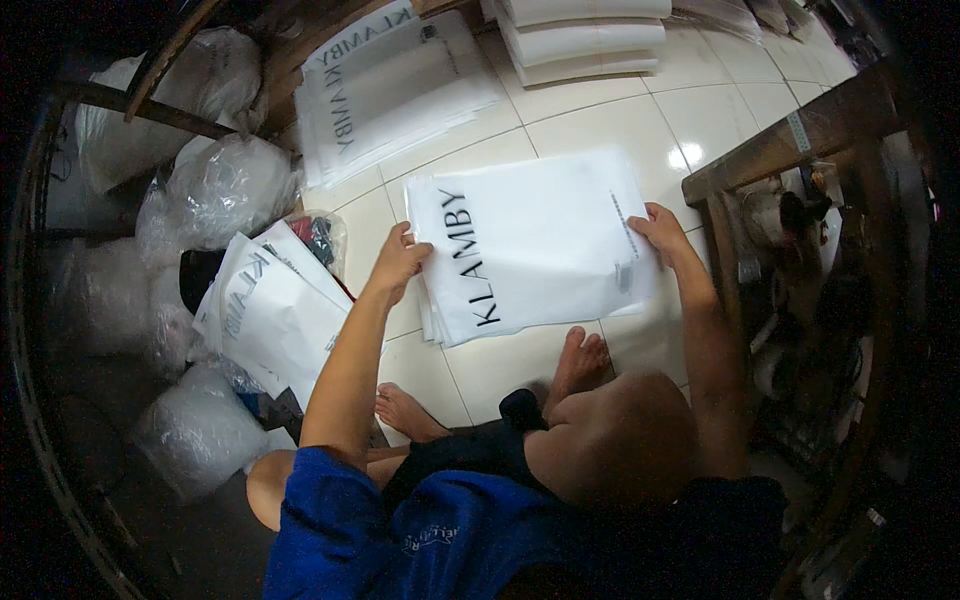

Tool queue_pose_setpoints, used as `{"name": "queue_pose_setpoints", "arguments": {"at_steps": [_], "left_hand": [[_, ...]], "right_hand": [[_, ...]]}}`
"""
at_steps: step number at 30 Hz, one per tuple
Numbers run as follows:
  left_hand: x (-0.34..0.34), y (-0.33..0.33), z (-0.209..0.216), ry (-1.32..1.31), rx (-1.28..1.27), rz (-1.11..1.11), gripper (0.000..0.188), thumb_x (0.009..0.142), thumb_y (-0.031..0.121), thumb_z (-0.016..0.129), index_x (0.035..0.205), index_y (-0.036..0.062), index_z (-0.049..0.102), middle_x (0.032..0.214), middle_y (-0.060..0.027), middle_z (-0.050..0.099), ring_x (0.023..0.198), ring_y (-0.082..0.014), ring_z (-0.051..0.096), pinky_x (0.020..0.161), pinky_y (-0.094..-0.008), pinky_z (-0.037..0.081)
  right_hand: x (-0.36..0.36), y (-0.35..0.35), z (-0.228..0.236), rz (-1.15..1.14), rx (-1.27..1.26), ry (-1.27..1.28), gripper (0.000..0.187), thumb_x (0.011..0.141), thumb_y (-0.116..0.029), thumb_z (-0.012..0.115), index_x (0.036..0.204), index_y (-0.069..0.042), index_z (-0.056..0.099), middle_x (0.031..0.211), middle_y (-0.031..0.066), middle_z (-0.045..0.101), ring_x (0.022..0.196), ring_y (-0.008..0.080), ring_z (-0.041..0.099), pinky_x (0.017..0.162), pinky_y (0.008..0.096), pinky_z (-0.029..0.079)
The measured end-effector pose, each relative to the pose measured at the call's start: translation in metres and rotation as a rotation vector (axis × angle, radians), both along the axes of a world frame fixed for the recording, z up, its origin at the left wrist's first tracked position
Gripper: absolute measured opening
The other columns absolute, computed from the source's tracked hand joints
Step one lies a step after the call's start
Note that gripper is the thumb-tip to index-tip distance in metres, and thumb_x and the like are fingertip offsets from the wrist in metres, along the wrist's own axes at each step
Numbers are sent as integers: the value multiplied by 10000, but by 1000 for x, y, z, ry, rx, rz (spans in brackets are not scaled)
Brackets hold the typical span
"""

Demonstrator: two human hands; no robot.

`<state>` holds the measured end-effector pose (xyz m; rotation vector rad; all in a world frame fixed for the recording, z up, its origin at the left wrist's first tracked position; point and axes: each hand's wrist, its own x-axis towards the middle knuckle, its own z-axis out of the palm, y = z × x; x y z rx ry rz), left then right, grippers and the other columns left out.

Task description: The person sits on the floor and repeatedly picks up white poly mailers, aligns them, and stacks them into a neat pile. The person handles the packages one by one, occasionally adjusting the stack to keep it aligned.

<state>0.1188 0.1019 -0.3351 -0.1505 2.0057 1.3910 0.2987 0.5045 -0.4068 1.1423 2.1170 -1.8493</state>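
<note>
A stack of white, printed plastic bags or sheets [545, 240] is held over the tiled floor in front of my legs. My left hand [398, 264] pinches its left edge, thumb on top. On the opposite edge, my right hand [661, 234] grips the stack with the thumb above and the fingers mostly hidden underneath. Dark lettering runs along the left side of the top one, and the layers stick out unevenly at the lower left corner. Below the stack are my bare feet.
Another spread pile of printed white bags [390, 95] lies beyond, at the far left. Thick white bundles [585, 40] sit at the back. Loose printed sheets [270, 310] and clear plastic sacks [235, 190] crowd the left. A wooden frame [800, 150] stands at the right.
</note>
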Motion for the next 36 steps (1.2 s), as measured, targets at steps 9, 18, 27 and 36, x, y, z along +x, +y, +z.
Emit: {"name": "queue_pose_setpoints", "arguments": {"at_steps": [9,18,27,36], "left_hand": [[-13,6,-20,-69,91,18,421,780,29,588,1185,-47,502,1022,-133,627,898,-216,618,848,-322,489],[-33,-5,33,-143,204,-99,294,811,109,605,1070,-27,577,964,-101,649,826,-186,619,759,-312,502],[-9,11,-48,252,-341,-263,224,735,173,614,858,-12,580,780,-147,630,712,-248,602,666,-351,483],[1,26,-38,398,-649,-395,238,734,209,584,859,6,589,841,-197,655,823,-341,639,738,-419,488]], "right_hand": [[5,4,12,102,-29,69,369,838,-63,622,1172,49,512,1016,144,643,902,209,624,791,310,498],[33,26,70,-122,-241,367,177,875,-76,607,1045,-42,570,869,17,622,747,86,574,646,225,470],[34,-6,6,104,-56,-131,387,794,-122,688,1109,26,518,805,55,604,697,131,565,590,277,465],[41,-12,-22,111,239,-55,246,804,-174,658,942,16,587,766,47,568,693,132,519,638,293,449]]}}
